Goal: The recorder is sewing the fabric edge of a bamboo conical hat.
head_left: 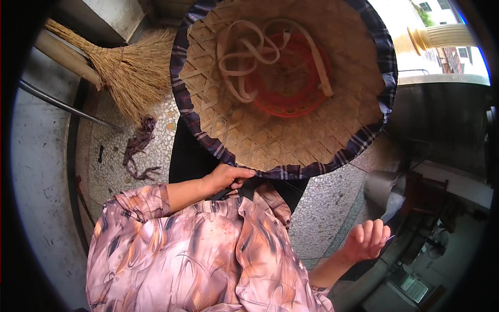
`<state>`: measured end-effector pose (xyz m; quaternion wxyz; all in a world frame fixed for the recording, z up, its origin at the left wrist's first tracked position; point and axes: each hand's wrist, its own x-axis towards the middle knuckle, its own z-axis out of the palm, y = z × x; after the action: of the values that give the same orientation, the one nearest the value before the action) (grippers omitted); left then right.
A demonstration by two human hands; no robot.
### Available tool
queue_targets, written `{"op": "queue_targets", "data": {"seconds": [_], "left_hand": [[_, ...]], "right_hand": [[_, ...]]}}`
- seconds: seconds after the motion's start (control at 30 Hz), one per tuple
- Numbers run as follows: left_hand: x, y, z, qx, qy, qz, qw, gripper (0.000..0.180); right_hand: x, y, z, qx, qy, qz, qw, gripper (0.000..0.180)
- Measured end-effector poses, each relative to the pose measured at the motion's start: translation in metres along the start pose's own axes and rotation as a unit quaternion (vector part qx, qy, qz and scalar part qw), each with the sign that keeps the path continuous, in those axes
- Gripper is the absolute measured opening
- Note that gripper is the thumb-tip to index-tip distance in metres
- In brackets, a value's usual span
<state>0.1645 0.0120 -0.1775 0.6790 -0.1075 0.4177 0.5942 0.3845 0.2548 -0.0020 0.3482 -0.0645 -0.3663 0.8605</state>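
Observation:
A wide woven bamboo hat (291, 140) lies inside up across my lap. Dark plaid cloth (306, 170) edges its brim. Inside are a red plastic ring (283, 110) and a looped pale strap (244, 96). My left hand (226, 178) pinches the cloth-covered brim at the near side, thumb on top. Apart from the hat, low on the right, my right hand (366, 241) is closed with fingers curled. A thin, pale needle (391, 237) sticks out from its fingertips; any thread is too fine to make out.
A straw broom (130, 67) leans at the left, beside a metal rod (67, 104). Dark tangled strands (139, 148) lie on the speckled floor (332, 208). To the right stand a metal bucket (382, 187) and a dark counter-like block (442, 112).

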Motion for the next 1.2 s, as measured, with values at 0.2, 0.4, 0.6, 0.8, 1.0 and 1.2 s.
{"op": "queue_targets", "data": {"seconds": [0.2, 0.4, 0.6, 0.8, 1.0, 1.2], "left_hand": [[0.002, -0.002, -0.001, 0.027, 0.011, 0.011, 1.0, 0.035], [0.005, -0.004, -0.002, 0.009, 0.007, -0.008, 1.0, 0.035], [0.003, 0.001, 0.002, 0.026, 0.031, -0.02, 0.999, 0.038], [-0.006, 0.007, 0.0, 0.046, 0.03, -0.031, 0.998, 0.039], [-0.023, -0.006, -0.027, 0.167, 0.05, 0.076, 0.982, 0.034], [-0.076, 0.019, -0.006, 0.632, 0.131, 0.464, 0.607, 0.022]], "right_hand": [[-0.006, -0.017, -0.017, 0.167, -0.038, 0.07, 0.983, 0.016], [-0.006, 0.076, 0.018, -0.365, -0.045, 0.288, 0.884, 0.003], [0.021, 0.169, 0.016, -0.667, -0.24, -0.041, 0.704, 0.02], [0.033, 0.192, 0.005, -0.652, -0.34, -0.113, 0.668, 0.024], [0.028, 0.192, -0.003, -0.641, -0.329, -0.115, 0.684, 0.024], [0.025, 0.185, -0.002, -0.638, -0.32, -0.13, 0.688, 0.022]]}}
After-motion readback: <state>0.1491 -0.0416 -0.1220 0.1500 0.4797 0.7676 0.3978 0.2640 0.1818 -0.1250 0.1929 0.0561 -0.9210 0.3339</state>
